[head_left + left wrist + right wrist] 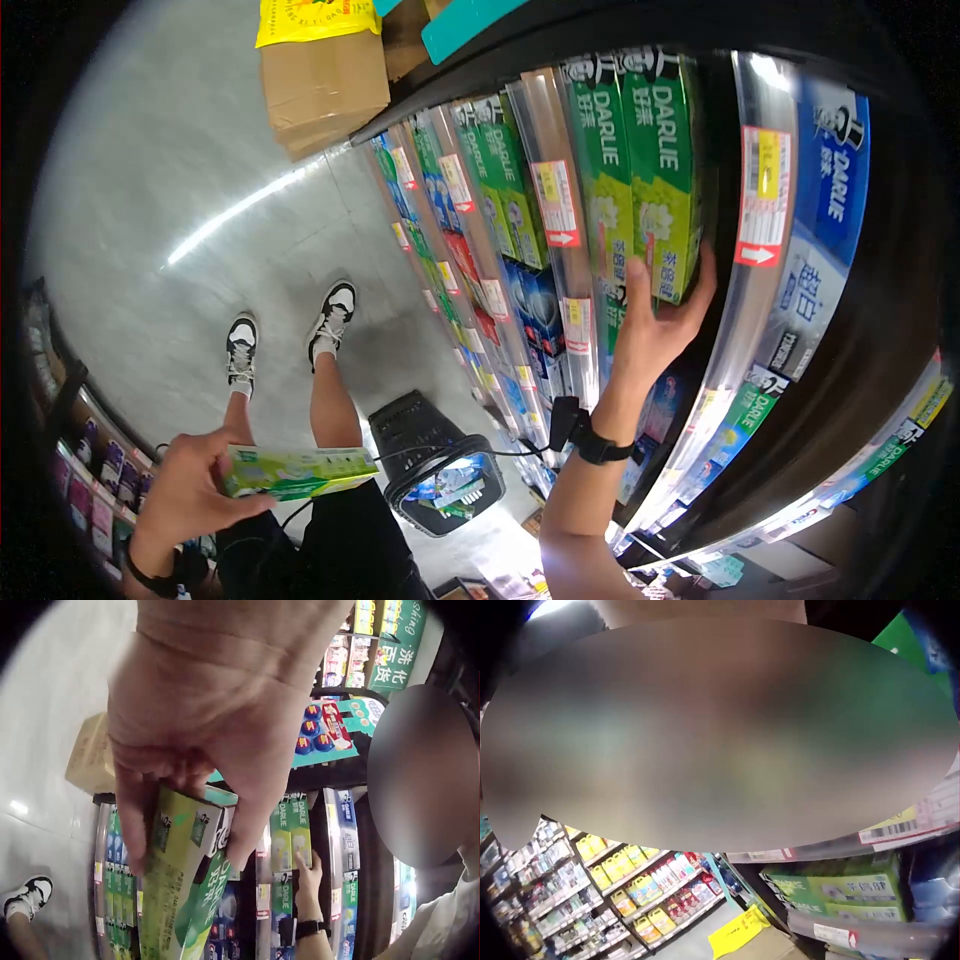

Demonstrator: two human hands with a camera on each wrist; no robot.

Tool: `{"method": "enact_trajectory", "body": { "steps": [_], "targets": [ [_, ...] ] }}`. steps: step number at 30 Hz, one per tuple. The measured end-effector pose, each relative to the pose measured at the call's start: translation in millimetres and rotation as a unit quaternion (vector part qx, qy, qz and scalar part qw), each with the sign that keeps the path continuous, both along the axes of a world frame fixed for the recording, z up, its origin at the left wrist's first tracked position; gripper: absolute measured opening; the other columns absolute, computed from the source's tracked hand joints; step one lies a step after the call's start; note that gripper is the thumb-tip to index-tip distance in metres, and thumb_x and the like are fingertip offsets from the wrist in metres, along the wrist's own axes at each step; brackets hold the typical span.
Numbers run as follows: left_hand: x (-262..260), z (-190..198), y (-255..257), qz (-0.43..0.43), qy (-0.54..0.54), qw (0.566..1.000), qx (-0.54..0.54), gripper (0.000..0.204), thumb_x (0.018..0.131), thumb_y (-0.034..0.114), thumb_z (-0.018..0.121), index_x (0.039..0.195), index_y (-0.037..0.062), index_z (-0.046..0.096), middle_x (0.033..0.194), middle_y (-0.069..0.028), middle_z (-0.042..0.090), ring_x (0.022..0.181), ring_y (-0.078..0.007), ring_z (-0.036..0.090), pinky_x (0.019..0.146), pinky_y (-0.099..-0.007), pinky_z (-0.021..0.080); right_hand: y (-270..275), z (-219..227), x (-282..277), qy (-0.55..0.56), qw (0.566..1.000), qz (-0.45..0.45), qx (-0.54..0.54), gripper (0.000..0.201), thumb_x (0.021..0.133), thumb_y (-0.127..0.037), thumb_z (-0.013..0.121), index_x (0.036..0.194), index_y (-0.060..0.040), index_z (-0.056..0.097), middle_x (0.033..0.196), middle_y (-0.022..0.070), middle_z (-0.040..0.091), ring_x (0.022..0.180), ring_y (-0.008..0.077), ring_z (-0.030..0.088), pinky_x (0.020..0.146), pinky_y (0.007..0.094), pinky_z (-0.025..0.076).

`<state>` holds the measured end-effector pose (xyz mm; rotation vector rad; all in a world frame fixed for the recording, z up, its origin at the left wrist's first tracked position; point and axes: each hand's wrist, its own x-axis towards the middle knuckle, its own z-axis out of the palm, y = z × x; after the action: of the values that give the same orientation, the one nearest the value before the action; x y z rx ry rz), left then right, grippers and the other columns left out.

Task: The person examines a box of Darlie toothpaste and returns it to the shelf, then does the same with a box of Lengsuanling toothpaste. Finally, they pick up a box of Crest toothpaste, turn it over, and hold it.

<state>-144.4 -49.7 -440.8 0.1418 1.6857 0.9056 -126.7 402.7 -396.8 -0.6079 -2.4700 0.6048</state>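
Note:
My left hand (185,490) holds a green Darlie toothpaste box (300,470) by one end, thumb along one side and fingers on the other. In the left wrist view that toothpaste box (176,885) points away from the palm. At the shelf, my right hand (655,335) grips the near end of another green Darlie toothpaste box (655,160), with thumb and fingers on opposite sides. A matching box (600,150) stands right beside it. A blurred patch hides the right hand in the right wrist view.
Shelves of toothpaste run along the right behind clear price-label strips (560,200). A black basket (425,425) with several packages stands on the floor by my legs. Beyond the shelf end sits a cardboard box (325,95) under a yellow bag (320,20).

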Motion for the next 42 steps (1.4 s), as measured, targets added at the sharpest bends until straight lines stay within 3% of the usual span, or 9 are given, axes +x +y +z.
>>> {"method": "enact_trajectory", "body": {
  "steps": [1, 5, 12, 17, 20, 29, 37, 40, 42],
  "targets": [
    [3, 3, 10, -0.026, 0.04, 0.999, 0.013, 0.043, 0.064, 0.023, 0.094, 0.095, 0.0049, 0.07, 0.065, -0.0059, 0.062, 0.054, -0.0172, 0.063, 0.055, -0.0286, 0.048, -3, 3, -5, 0.002, 1.0, -0.01, -0.005, 0.073, 0.085, -0.002, 0.079, 0.148, 0.0062, 0.044, 0.147, 0.0212, 0.05, 0.13, 0.028, 0.054, 0.111, 0.0396, 0.042],
    [-3, 23, 40, -0.074, 0.071, 0.994, 0.044, 0.041, 0.067, 0.025, 0.091, 0.094, 0.0058, 0.069, 0.069, -0.0089, 0.066, 0.061, -0.0264, 0.07, 0.059, -0.035, 0.054, 3, 5, -14, 0.037, 0.997, -0.005, -0.065, 0.061, 0.087, 0.0, 0.076, 0.141, 0.0093, 0.05, 0.137, 0.0188, 0.059, 0.118, 0.0235, 0.062, 0.104, 0.0349, 0.049],
    [-4, 14, 45, -0.065, 0.126, 0.988, 0.055, 0.046, 0.063, 0.026, 0.094, 0.094, 0.0049, 0.069, 0.068, -0.012, 0.065, 0.062, -0.0282, 0.07, 0.058, -0.0348, 0.053, 7, 11, -10, 0.087, 0.987, -0.03, -0.13, 0.049, 0.089, 0.003, 0.073, 0.134, 0.0093, 0.057, 0.131, 0.0171, 0.064, 0.114, 0.0223, 0.064, 0.1, 0.0344, 0.05],
    [-4, 0, 52, -0.073, 0.117, 0.989, 0.051, 0.045, 0.063, 0.025, 0.093, 0.094, 0.005, 0.068, 0.068, -0.0124, 0.065, 0.063, -0.0291, 0.07, 0.059, -0.0369, 0.054, 27, 12, -10, 0.07, 0.994, -0.051, -0.065, 0.037, 0.091, 0.003, 0.07, 0.127, 0.0088, 0.062, 0.123, 0.0166, 0.069, 0.109, 0.0216, 0.066, 0.099, 0.0343, 0.051],
    [7, -12, 59, -0.068, 0.099, 0.991, 0.057, 0.043, 0.065, 0.027, 0.092, 0.096, 0.0069, 0.069, 0.072, -0.0076, 0.067, 0.075, -0.029, 0.062, 0.062, -0.039, 0.05, 28, 12, -11, 0.073, 0.992, -0.064, -0.078, 0.041, 0.092, 0.001, 0.071, 0.13, 0.0086, 0.06, 0.124, 0.0163, 0.069, 0.108, 0.0223, 0.066, 0.099, 0.0346, 0.051],
    [20, -24, 63, -0.145, 0.076, 0.984, 0.066, 0.042, 0.071, 0.033, 0.088, 0.098, 0.0072, 0.069, 0.078, -0.0053, 0.072, 0.093, -0.0323, 0.057, 0.101, -0.0432, 0.034, 13, 10, -28, 0.066, 0.99, -0.074, -0.1, 0.054, 0.091, -0.002, 0.072, 0.14, 0.0073, 0.053, 0.132, 0.0169, 0.063, 0.112, 0.0227, 0.063, 0.102, 0.034, 0.047],
    [14, -17, 64, -0.146, 0.107, 0.982, 0.049, 0.044, 0.069, 0.032, 0.089, 0.099, 0.0072, 0.069, 0.082, -0.0057, 0.073, 0.094, -0.0342, 0.056, 0.093, -0.0417, 0.041, 22, 4, -29, 0.057, 0.994, -0.089, 0.009, 0.037, 0.092, -0.006, 0.073, 0.126, 0.0062, 0.064, 0.125, 0.0178, 0.067, 0.111, 0.0223, 0.063, 0.102, 0.0355, 0.047],
    [12, -16, 64, -0.138, 0.108, 0.984, 0.041, 0.045, 0.068, 0.032, 0.09, 0.099, 0.0071, 0.07, 0.083, -0.0057, 0.073, 0.096, -0.0359, 0.055, 0.086, -0.0412, 0.045, 19, 10, -30, 0.023, 0.989, -0.099, 0.103, 0.043, 0.09, -0.007, 0.076, 0.129, 0.0053, 0.063, 0.127, 0.0178, 0.067, 0.112, 0.0222, 0.063, 0.103, 0.0354, 0.047],
    [9, -16, 66, -0.132, 0.1, 0.985, 0.037, 0.045, 0.068, 0.032, 0.09, 0.099, 0.0071, 0.07, 0.084, -0.0059, 0.073, 0.095, -0.0362, 0.055, 0.085, -0.0413, 0.045, 19, 12, -33, 0.066, 0.992, -0.104, 0.032, 0.049, 0.088, -0.007, 0.079, 0.132, 0.005, 0.061, 0.128, 0.0176, 0.066, 0.113, 0.0223, 0.062, 0.103, 0.0355, 0.047]
  ]
}}
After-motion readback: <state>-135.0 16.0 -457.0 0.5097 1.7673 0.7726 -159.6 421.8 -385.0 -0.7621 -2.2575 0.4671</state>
